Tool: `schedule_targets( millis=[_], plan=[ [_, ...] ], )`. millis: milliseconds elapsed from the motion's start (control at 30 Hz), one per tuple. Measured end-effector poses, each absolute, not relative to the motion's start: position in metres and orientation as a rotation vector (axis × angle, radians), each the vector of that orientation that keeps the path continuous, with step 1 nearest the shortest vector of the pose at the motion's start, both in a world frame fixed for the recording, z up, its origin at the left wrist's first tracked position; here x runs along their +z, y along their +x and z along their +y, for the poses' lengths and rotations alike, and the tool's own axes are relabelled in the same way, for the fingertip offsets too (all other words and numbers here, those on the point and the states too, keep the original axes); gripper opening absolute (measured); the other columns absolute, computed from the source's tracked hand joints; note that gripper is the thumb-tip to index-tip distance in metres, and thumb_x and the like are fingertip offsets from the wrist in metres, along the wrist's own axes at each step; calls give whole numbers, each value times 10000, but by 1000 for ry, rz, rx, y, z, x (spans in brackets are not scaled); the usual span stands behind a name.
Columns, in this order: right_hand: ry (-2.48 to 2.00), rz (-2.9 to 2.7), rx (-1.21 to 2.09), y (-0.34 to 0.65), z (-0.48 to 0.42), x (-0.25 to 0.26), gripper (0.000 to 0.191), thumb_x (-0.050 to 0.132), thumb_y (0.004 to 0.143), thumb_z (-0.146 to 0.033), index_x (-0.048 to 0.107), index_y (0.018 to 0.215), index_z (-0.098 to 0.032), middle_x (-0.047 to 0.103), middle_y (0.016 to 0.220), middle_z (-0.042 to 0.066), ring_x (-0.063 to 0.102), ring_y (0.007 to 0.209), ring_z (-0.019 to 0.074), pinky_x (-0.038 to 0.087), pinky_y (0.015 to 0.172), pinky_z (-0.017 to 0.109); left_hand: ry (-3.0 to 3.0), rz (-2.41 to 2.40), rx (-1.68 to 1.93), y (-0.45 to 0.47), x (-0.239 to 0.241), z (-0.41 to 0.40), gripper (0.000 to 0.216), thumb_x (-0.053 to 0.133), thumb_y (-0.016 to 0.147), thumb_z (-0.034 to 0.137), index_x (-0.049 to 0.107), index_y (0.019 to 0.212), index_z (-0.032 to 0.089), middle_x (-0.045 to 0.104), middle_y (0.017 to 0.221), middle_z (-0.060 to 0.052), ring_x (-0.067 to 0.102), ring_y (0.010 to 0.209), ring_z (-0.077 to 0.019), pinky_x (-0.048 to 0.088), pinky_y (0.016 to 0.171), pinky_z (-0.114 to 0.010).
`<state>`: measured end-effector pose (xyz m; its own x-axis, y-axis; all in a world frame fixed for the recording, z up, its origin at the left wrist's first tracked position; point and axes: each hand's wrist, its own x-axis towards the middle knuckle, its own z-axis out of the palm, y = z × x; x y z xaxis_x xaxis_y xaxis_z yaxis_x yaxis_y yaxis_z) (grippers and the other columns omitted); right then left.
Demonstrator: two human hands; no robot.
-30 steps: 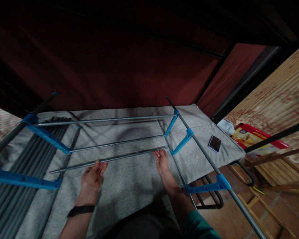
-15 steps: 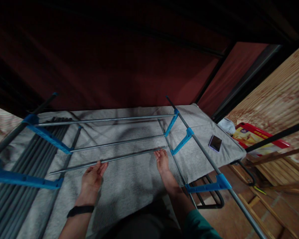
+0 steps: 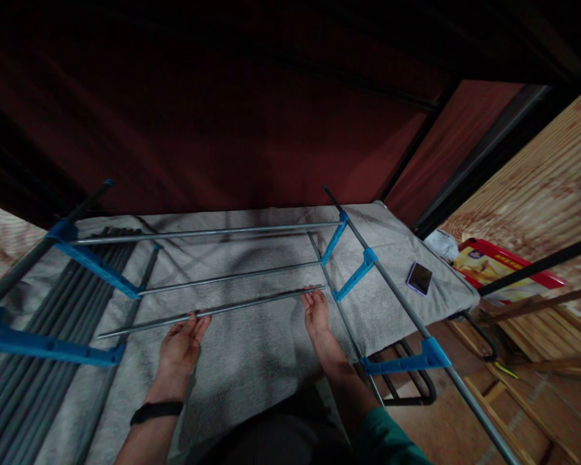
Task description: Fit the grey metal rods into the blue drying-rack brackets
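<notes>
A thin grey metal tube [image 3: 252, 302] lies across both my hands. My left hand [image 3: 183, 342] grips it left of its middle, fingers closed around it. Near its right end my right hand [image 3: 315, 311] pinches the same tube. Behind it stands a rack frame of grey tubes joined by blue plastic brackets [image 3: 352, 276]. Two crossbars [image 3: 208, 232] link the left and right sides of this frame. The held tube's left end reaches over the left side's lower pole; its right end is close to the right side's lower pole.
Several loose grey tubes [image 3: 53, 316] lie side by side at the left on a grey cloth [image 3: 252, 368]. A phone [image 3: 419, 278] rests on the cloth at the right. Beyond it are a red and yellow box [image 3: 503, 265] and wooden furniture [image 3: 552, 329]. A dark red panel [image 3: 242, 142] rises behind.
Almost nothing differs. The tube and both hands hold nearly the same place, with only a very slight shift of the view.
</notes>
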<state>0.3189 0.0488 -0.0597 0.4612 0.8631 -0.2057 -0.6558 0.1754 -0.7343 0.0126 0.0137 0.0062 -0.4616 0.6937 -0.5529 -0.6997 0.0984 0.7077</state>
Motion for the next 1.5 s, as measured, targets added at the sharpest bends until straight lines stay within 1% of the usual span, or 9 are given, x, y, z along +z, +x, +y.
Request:
schedule_targets(
  millis=[200,467,567,700,867,1100,1200,1333,1500],
  plan=[
    [-872,-278,1123,318,48,-56,151,736,787,-325,613,844,-259,731,901,13,705,873,153,594,854,324,-12,1288,1609,13,4,14,284,577,795,-69,551,610,145,655,685,-6,693,710,-123,615,851,-334],
    [-885,-263,1135,318,47,-51,168,736,763,-312,616,861,-248,739,979,37,709,928,174,589,865,357,-1,1259,1604,9,1,14,289,584,776,-66,554,600,161,678,724,-16,701,741,-136,616,826,-324],
    [-897,-259,1108,318,47,-50,174,737,767,-321,587,821,-251,736,964,37,707,946,191,589,863,376,13,1237,1609,7,-2,13,277,584,771,-63,548,605,156,691,749,-23,712,785,-151,615,831,-331],
    [-900,-271,1112,317,47,-50,228,742,778,-346,535,752,-254,729,899,13,704,948,172,575,874,345,36,1215,1599,7,-2,13,233,585,782,-57,596,651,136,694,749,-24,711,787,-145,610,856,-325],
    [-885,-326,1142,319,44,-50,167,744,775,-321,594,818,-260,743,944,28,710,970,178,576,868,351,39,1246,1596,10,2,12,245,558,846,-10,587,656,143,706,781,-46,714,790,-147,613,852,-323],
    [-882,-364,1183,321,41,-43,142,730,770,-276,649,886,-266,734,1031,54,703,989,196,589,874,379,55,1258,1583,10,3,12,248,550,855,11,565,654,155,701,786,-53,720,827,-159,608,861,-322],
    [-890,-329,1183,320,42,-41,134,743,771,-303,648,861,-273,736,989,26,700,951,183,593,829,344,58,1250,1571,10,4,12,243,535,852,2,582,664,148,700,798,-55,721,851,-168,612,853,-324],
    [-895,-314,1181,318,43,-43,136,753,769,-286,635,832,-262,737,937,10,696,932,167,582,795,303,79,1223,1551,8,4,12,242,490,884,9,651,741,120,715,847,-91,719,884,-173,613,843,-309],
    [-866,-327,1236,321,41,-46,146,741,772,-259,651,886,-242,745,930,12,705,922,153,573,807,281,108,1188,1576,7,1,11,235,499,885,5,658,746,108,726,847,-98,727,872,-183,620,838,-327]
  ],
)
